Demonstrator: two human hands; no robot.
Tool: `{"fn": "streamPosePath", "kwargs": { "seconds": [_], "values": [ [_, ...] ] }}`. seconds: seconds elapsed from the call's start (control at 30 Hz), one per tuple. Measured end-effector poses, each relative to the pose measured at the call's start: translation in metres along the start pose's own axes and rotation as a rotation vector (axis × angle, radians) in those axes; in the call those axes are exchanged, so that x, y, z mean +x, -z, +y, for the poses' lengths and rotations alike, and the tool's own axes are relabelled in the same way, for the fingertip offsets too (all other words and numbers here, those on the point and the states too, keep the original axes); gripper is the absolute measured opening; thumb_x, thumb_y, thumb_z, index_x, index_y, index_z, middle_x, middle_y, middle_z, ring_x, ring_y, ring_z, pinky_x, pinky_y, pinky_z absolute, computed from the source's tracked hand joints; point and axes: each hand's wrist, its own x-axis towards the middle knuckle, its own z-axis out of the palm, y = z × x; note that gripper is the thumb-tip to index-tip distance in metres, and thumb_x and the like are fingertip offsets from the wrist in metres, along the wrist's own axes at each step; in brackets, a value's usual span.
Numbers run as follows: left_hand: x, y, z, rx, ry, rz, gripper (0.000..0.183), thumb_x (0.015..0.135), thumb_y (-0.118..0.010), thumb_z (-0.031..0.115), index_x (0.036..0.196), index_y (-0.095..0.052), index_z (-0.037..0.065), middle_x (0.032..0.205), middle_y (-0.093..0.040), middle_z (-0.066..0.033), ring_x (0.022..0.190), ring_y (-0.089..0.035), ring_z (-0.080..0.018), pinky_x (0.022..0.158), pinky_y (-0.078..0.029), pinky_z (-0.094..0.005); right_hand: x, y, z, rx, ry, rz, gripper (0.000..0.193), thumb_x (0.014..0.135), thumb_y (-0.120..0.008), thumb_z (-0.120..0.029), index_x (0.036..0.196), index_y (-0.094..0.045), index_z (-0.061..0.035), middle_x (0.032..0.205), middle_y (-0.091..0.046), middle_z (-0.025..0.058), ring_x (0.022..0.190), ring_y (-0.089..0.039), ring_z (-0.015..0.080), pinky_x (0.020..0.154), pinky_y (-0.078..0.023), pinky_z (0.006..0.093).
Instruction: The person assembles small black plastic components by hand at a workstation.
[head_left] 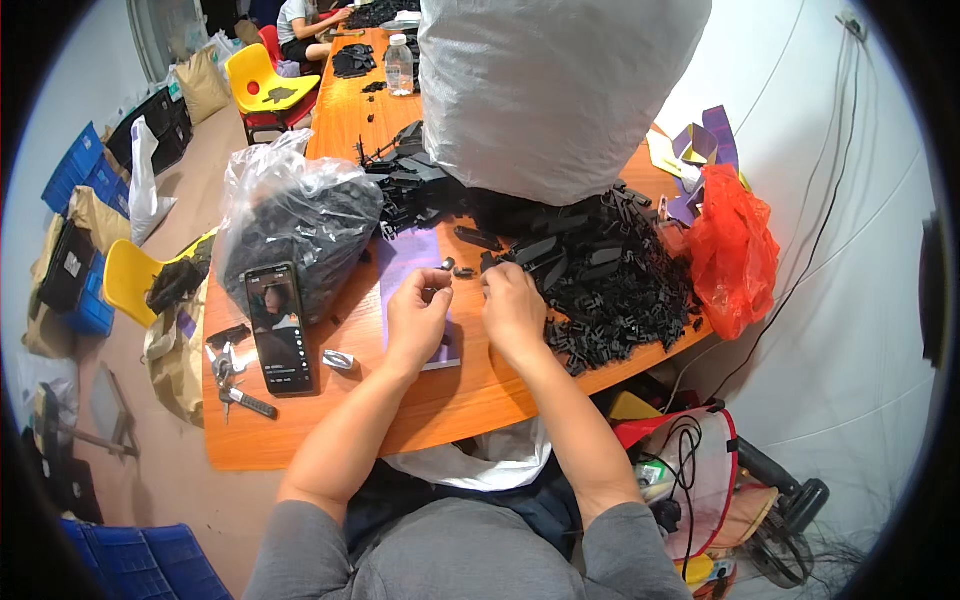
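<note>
My left hand [418,312] is closed over a purple sheet or booklet [408,255], its thumb and fingers pinching a small dark part [447,264]. Beside it my right hand [513,308] is also closed, with a small black plastic part [488,261] at its fingertips. Between the two hands lies another little black piece [464,272], apart from both as far as I can see. A big heap of small black plastic parts [620,300] spreads to the right of my right hand. Some longer black pieces [478,238] lie just beyond my hands.
A large white sack [560,90] rises behind the heap. To the left stand a clear bag of black parts [300,225], a phone [278,330] and keys [228,375]. A red plastic bag [733,255] hangs by the right edge. Another person [305,28] sits at the far end.
</note>
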Motion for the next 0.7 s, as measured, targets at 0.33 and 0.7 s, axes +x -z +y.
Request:
{"fn": "streamPosePath", "kwargs": {
  "seconds": [0.33, 0.7],
  "values": [
    [0.003, 0.001, -0.001, -0.501, 0.242, -0.148, 0.023, 0.085, -0.061, 0.017, 0.104, -0.056, 0.005, 0.092, -0.061, -0.0033, 0.073, -0.059, -0.0109, 0.063, -0.049, -0.0248, -0.011, -0.003, -0.011, -0.064, 0.138, 0.066, 0.008, 0.077, -0.057, -0.004, 0.083, -0.062, -0.0052, 0.098, -0.06, 0.0123, 0.089, -0.054, 0.0324, 0.075, -0.047, 0.0387],
    [0.001, 0.006, 0.008, -1.007, 0.275, -0.357, 0.051, 0.078, -0.068, 0.003, 0.124, -0.046, 0.007, 0.102, -0.058, -0.006, 0.093, -0.059, -0.0164, 0.084, -0.048, -0.0297, -0.028, 0.063, -0.042, 0.656, -0.153, 0.016, 0.014, 0.081, -0.064, -0.003, 0.094, -0.068, -0.0015, 0.083, -0.057, 0.0033, 0.068, -0.052, 0.0083, 0.06, -0.048, 0.0217]
  ]
}}
